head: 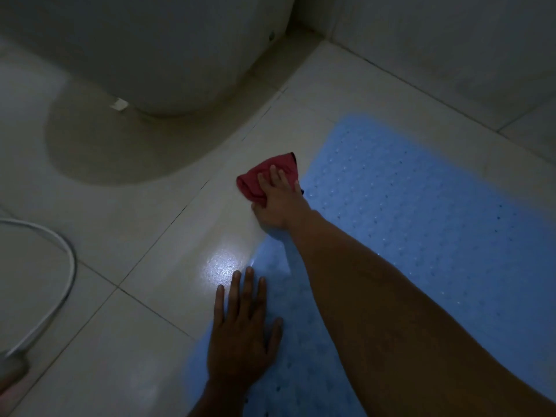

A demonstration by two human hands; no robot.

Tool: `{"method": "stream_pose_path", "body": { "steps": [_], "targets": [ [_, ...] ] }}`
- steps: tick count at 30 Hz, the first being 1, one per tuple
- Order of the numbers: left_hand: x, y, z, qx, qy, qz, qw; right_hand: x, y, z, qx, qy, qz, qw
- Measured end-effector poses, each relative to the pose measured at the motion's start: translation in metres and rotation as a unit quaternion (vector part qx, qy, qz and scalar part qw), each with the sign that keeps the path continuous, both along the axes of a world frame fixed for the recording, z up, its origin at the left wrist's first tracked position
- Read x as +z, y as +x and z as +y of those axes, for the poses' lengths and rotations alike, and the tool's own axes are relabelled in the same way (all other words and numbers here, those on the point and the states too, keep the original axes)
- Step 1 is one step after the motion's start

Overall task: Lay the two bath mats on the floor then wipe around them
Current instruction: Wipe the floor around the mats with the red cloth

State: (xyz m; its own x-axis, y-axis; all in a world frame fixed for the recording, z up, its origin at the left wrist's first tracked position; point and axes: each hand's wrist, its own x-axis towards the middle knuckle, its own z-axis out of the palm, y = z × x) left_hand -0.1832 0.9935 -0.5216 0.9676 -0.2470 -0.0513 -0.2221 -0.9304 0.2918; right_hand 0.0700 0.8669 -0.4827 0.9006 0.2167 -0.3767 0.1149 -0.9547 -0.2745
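A blue dotted bath mat [421, 206] lies flat on the pale tiled floor [135, 251] at the right. A second blue mat [294, 371] lies nearer me, partly under my arms. My right hand [278, 200] presses a red cloth [258, 179] onto the tiles at the far mat's left edge, fingers spread over it. My left hand [243, 326] rests flat with straight fingers on the near mat's left edge, fingertips reaching the tile.
A white toilet base [168, 55] stands at the upper left with a dark shadow in front of it. A white hose [60, 266] curves across the left edge. Tiled walls meet the floor at the upper right. A bright light reflection sits on the tile near my left hand.
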Motion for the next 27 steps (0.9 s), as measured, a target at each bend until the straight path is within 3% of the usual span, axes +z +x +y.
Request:
{"method": "stream_pose_path", "body": {
  "steps": [8, 11, 16, 19, 21, 24, 27],
  "targets": [
    [-0.001, 0.001, 0.001, -0.002, 0.021, 0.019, 1.000, -0.003, 0.010, 0.006, -0.020, -0.013, -0.002, 1.000],
    [0.000, 0.000, 0.001, -0.001, 0.022, 0.022, 1.000, -0.005, -0.023, 0.014, -0.029, 0.022, -0.059, 0.998],
    [0.001, 0.002, 0.003, 0.003, 0.014, 0.018, 1.000, -0.019, -0.085, 0.021, 0.071, 0.128, -0.099, 0.984],
    [0.001, 0.003, 0.000, 0.001, 0.002, -0.003, 1.000, -0.024, -0.049, -0.001, 0.089, 0.131, -0.118, 0.980],
    [0.001, 0.004, -0.001, -0.001, 0.001, -0.012, 1.000, -0.020, -0.008, -0.017, 0.032, 0.098, -0.138, 0.985],
    [0.000, 0.005, 0.000, 0.001, 0.008, -0.014, 1.000, -0.004, 0.051, -0.033, -0.043, -0.005, -0.078, 0.996],
    [-0.002, 0.007, 0.002, -0.002, 0.012, -0.008, 1.000, -0.001, 0.074, -0.035, -0.061, -0.042, -0.040, 0.996]
  ]
}}
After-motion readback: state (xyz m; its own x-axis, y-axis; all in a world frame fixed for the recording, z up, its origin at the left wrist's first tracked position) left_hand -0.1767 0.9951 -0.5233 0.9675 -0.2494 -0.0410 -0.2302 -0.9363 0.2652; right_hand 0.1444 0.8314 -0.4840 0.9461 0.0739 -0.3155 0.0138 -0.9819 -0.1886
